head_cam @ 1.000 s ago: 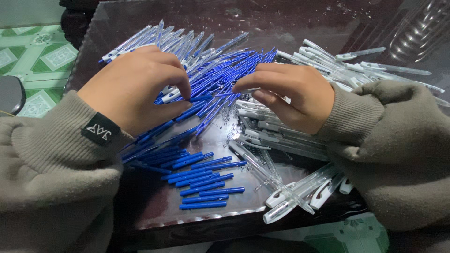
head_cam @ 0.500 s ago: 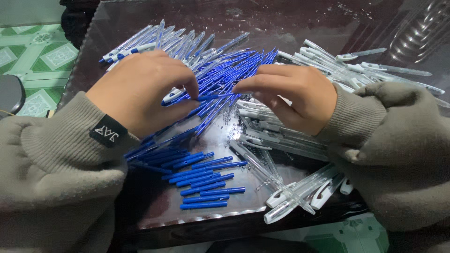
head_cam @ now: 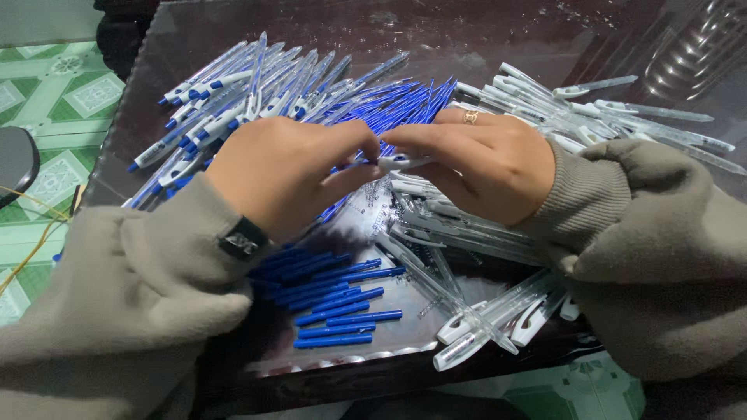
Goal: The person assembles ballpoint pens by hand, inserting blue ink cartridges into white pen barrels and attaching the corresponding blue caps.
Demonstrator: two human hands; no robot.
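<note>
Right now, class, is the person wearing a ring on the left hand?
No: the left hand shows no ring, while the gold ring sits on a finger of the right hand.

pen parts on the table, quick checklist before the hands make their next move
1. Both hands meet over the middle of the table: left hand, right hand. ok
2. A white pen piece is pinched between the fingertips of both hands. ok
3. Whether a refill is seated inside that piece: hidden by the fingers. cannot tell
4. Loose blue refills lie close by, below the left hand. ok
5. Clear barrels lie in reach under the right hand. ok
6. Barrels at the near table edge: several tips overhang it and might slide off. not ok
</note>
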